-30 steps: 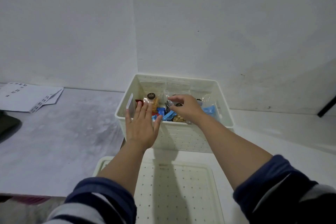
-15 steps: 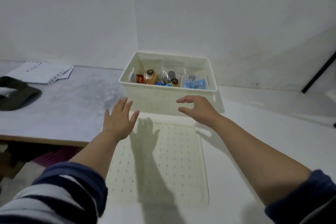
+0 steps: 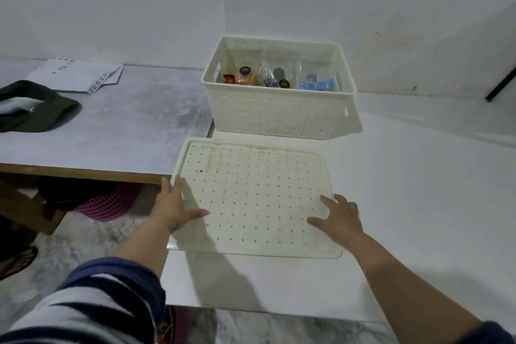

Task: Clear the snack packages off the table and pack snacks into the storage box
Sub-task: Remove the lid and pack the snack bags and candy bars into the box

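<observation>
1. The snack packets already lie inside the cream perforated storage box, which stands open at the back of the white table; no packets show on the tabletops.
2. Closing the box looks like what remains: its perforated lid lies flat just in front of it.
3. The left hand grips the lid's left edge, thumb on top; the right hand rests on its right side with fingers spread.
4. A grey-topped table adjoins at left, holding papers and a dark cap; white walls meet in a corner behind.
</observation>
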The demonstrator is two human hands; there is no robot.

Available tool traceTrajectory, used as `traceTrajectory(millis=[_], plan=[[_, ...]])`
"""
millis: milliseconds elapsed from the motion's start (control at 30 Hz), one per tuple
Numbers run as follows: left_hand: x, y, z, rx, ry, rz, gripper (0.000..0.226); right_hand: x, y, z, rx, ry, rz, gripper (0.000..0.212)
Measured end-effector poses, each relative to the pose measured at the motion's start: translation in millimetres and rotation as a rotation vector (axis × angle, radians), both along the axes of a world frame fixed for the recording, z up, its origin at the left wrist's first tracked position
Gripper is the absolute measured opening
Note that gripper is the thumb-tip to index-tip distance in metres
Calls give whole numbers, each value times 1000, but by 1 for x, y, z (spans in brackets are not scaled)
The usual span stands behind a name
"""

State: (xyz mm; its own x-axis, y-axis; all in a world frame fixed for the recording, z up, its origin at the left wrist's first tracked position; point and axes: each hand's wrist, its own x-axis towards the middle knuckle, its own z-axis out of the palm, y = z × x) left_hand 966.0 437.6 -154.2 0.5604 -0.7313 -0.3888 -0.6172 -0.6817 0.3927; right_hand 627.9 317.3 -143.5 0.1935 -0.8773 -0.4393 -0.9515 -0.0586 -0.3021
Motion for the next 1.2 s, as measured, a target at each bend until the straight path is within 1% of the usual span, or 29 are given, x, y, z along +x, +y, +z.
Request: traceTrajectory(millis=[100, 233, 433, 567, 633, 733, 833, 933, 1000, 1100, 1200], plan=[[7, -1, -3, -57, 55, 6, 118, 14, 6, -3, -22, -25, -83, 86], [13, 10, 5, -40, 9, -41, 110, 22, 17, 4, -10, -75, -180, 86], [20, 18, 52, -154, -82, -142, 93, 31, 37, 46, -113, -163, -271, 82], [31, 6, 92, -242, -142, -180, 104, 35, 31, 85, -195, -267, -293, 83], [35, -7, 114, -302, -146, -175, 105, 38, 20, 106, -244, -297, -289, 82], [39, -35, 146, -361, -160, -163, 102, 44, -7, 138, -308, -288, -270, 82], [45, -74, 167, -406, -170, -176, 95, 48, -48, 166, -292, -269, -249, 83], [49, -119, 176, -406, -157, -174, 94, 55, -99, 184, -278, -248, -238, 85], [51, -151, 176, -385, -145, -171, 95, 60, -136, 188, -287, -233, -241, 87], [56, -201, 170, -354, -124, -172, 88, 70, -189, 183, -271, -206, -255, 91], [61, -247, 160, -335, -100, -164, 82, 79, -235, 169, -236, -181, -270, 89]])
